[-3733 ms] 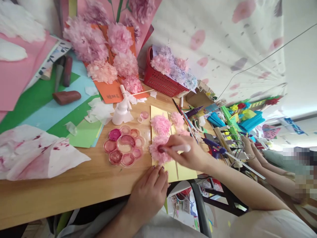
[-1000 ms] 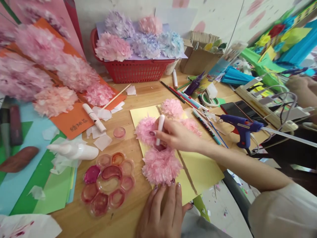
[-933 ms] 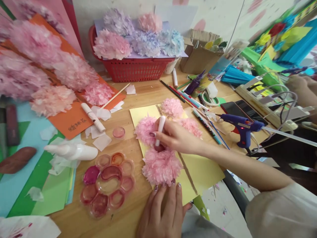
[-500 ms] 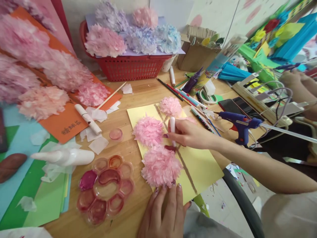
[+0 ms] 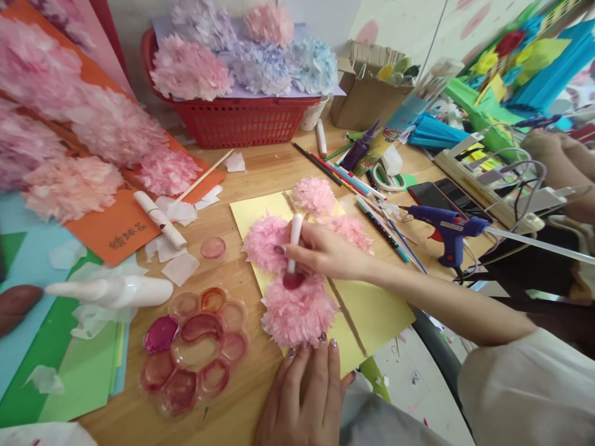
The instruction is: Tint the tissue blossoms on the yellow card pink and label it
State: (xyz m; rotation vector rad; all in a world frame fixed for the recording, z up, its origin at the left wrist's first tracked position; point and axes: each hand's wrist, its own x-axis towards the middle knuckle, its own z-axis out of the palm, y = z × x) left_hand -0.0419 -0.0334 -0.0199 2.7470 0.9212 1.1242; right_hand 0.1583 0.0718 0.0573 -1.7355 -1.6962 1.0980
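My right hand (image 5: pixel 325 251) grips a white-handled brush (image 5: pixel 294 244) upright, its dark red tip touching the top edge of the nearest pink tissue flower (image 5: pixel 297 310). That flower lies on a yellow card (image 5: pixel 372 313) with other pink flowers (image 5: pixel 267 241) behind it. My left hand (image 5: pixel 307 396) lies flat at the table's front edge, fingers stretched out, fingertips touching the near flower's lower rim. A flower-shaped paint palette (image 5: pixel 193 350) with red and pink wells sits left of the card.
A red basket (image 5: pixel 242 121) of tissue flowers stands at the back. A blue glue gun (image 5: pixel 449 226), pens and brushes (image 5: pixel 367 195) and a phone (image 5: pixel 437 195) lie to the right. Another person's hand (image 5: pixel 553 148) is at far right. A white bottle (image 5: pixel 116 291) lies on coloured papers at left.
My right hand brought the brush back from the card's middle strip to the top of the near flower. The view shifted slightly. My left hand stayed put.
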